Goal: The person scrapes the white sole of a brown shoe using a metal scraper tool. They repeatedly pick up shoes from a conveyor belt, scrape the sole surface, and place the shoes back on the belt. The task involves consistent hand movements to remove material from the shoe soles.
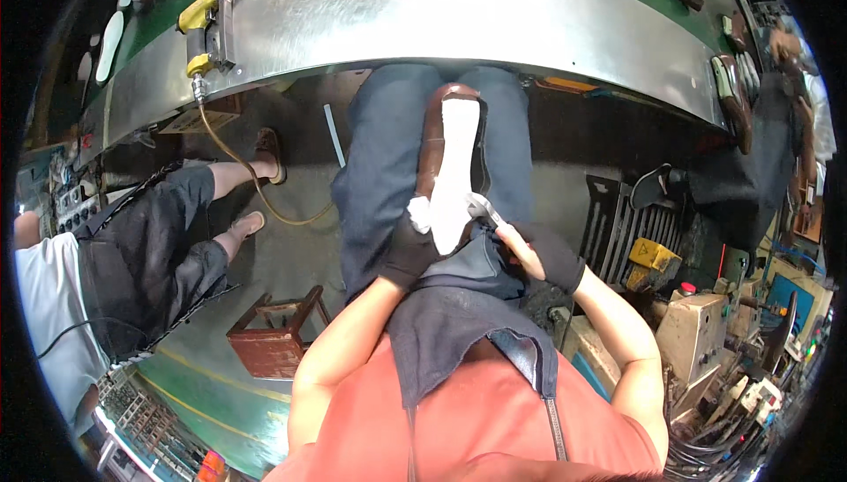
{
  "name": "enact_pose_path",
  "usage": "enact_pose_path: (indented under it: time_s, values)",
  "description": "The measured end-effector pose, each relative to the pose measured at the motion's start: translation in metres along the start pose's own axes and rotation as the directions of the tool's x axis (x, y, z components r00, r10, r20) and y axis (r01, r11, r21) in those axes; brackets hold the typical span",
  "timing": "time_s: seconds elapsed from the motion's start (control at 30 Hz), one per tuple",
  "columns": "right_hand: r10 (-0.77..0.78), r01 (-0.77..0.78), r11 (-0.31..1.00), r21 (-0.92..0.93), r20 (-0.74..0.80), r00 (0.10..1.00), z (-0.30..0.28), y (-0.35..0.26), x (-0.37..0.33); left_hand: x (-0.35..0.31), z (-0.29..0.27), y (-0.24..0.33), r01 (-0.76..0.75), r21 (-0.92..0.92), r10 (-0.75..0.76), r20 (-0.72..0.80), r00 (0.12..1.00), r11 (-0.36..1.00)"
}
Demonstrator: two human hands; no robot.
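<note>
Across my lap lies a brown leather shoe [430,151], toe pointing away from me. A long white sole-shaped piece [458,142] runs along it, its narrow end toward my body. My left hand [411,242], in a dark fingerless glove, closes on the shoe's near left side, with white material at the fingertips. On the other side my right hand [545,257], gloved alike, is closed with the thumb stretched forward. A small pale grey piece [484,209] sticks out from its fingers against the white piece's edge; whether it is a tool or a finger wrap is unclear.
Beyond my knees runs a metal bench edge [423,19] with a green belt behind it. A yellow air tool [198,28] with a hose [256,184] hangs at left. Shoes [732,98] lie at right. A wooden stool [275,336], machines [693,332] and two people are nearby.
</note>
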State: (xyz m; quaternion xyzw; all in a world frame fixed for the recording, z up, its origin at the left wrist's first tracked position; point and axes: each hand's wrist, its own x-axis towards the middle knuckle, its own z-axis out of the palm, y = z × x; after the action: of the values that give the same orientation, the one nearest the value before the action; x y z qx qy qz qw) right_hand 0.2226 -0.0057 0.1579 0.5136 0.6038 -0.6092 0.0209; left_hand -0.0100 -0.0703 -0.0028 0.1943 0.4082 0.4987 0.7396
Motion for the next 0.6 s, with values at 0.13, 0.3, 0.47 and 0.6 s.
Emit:
enact_pose_path:
  time_s: [0.13,0.3,0.47,0.6]
  values:
    - [-0.19,0.202,0.961,-0.191,0.078,0.979,-0.02,-0.073,-0.006,0.001,0.013,0.013,-0.16,0.338,0.222,-0.155,0.963,0.928]
    - [-0.515,0.494,0.815,-0.303,0.013,0.857,0.001,-0.061,0.02,-0.013,0.02,0.032,-0.003,0.523,0.016,-0.02,1.0,0.852]
    - [-0.253,0.257,0.948,-0.185,0.049,0.966,0.003,-0.016,0.015,-0.029,0.042,0.063,-0.063,0.307,0.038,0.087,0.995,0.95]
    - [-0.177,0.18,0.979,-0.091,0.034,0.984,0.012,-0.019,-0.001,-0.016,0.042,0.042,-0.167,0.437,0.181,0.01,0.983,0.884]
